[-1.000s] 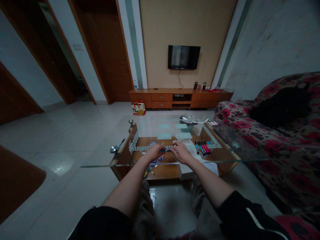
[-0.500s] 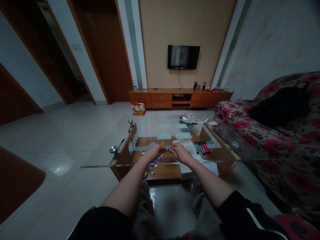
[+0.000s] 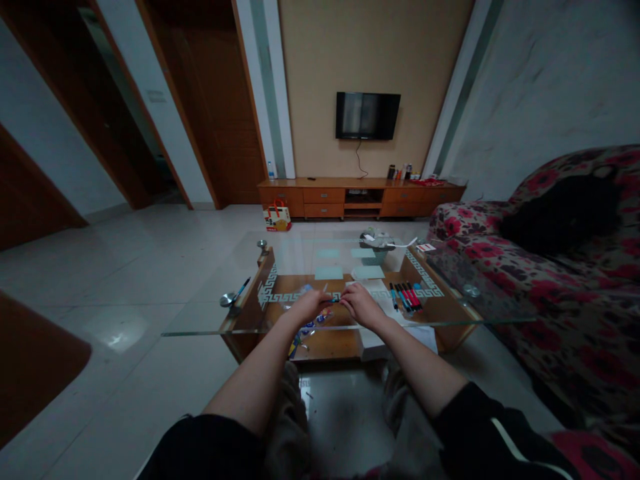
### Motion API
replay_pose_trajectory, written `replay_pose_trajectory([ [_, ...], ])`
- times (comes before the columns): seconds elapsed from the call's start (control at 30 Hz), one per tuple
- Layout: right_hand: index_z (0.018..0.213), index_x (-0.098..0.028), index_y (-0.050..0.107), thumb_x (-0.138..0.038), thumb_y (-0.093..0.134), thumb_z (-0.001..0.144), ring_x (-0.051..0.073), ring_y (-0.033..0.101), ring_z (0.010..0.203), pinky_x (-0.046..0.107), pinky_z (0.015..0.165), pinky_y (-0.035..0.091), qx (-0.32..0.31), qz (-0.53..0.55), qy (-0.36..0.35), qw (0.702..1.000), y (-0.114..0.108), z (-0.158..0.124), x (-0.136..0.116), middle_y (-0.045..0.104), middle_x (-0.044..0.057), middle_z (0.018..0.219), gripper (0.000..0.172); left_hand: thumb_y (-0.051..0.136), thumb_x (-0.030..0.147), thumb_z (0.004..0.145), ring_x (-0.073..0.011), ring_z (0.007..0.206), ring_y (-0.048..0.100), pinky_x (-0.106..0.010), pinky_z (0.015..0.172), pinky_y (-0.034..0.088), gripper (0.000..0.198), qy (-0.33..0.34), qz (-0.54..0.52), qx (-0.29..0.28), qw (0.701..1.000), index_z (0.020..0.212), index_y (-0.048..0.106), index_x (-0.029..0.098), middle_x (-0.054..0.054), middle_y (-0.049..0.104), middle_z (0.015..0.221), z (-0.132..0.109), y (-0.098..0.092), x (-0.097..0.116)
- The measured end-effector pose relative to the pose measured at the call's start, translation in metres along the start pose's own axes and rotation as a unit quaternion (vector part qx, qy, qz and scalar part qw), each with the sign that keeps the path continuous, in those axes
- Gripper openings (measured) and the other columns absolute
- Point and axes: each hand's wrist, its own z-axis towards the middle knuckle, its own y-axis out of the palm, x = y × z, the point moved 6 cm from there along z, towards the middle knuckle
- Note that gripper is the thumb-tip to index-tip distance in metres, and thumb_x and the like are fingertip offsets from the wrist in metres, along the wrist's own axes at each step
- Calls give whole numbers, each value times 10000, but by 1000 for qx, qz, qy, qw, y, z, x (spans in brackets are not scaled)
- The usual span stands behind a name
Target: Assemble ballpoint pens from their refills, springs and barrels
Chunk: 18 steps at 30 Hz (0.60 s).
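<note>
Both of my hands meet over the front part of the glass coffee table (image 3: 200, 313). Between them is a slim blue pen (image 3: 335, 301), mostly covered by fingers. My left hand (image 3: 311, 305) is closed on its left end. The fingers of my right hand (image 3: 360, 304) pinch its other end. To the right, a row of several blue, red and black pens (image 3: 406, 297) lies on the table. A single blue and black pen (image 3: 243, 287) lies far to the left, near a metal disc of the glass top.
Colourful plastic wrappers (image 3: 313, 325) and a white box (image 3: 371, 343) show beneath or through the glass. A dark basket (image 3: 377, 240) with a bag stands at the far right corner, beside a small card (image 3: 426, 247). A floral sofa (image 3: 480, 250) borders the right.
My left fingers have shifted very slightly around the pen. My right hand and the other pens stay where they were.
</note>
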Motion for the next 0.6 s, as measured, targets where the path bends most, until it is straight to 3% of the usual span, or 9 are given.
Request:
replay_pose_trajectory([
  [0.23, 886, -188, 686, -211, 686, 866, 226, 540, 968, 364, 858, 457, 3, 9, -3, 1000, -5, -2, 0, 621, 74, 948, 30, 569, 354, 926, -193, 830, 652, -241, 757, 438, 205, 4, 16, -1, 1000, 946, 725, 222, -56, 732, 884, 0, 3, -1],
  [0.43, 998, -193, 643, -294, 649, 902, 217, 560, 986, 353, 873, 465, 10, 13, 17, 1000, -8, -5, 0, 603, 78, 1015, 140, 539, 324, 941, -199, 899, 657, -251, 791, 449, 196, -1, 18, 10, 1000, 1020, 696, 236, -51, 729, 946, -1, 1, 0],
  [0.6, 881, -189, 654, -292, 487, 993, 193, 583, 972, 322, 871, 467, -10, 9, 34, 999, -2, -5, 6, 612, 80, 1019, 225, 542, 305, 934, -193, 892, 654, -239, 782, 448, 191, 0, 19, 10, 1000, 1024, 695, 235, -47, 725, 948, -3, -4, 3],
])
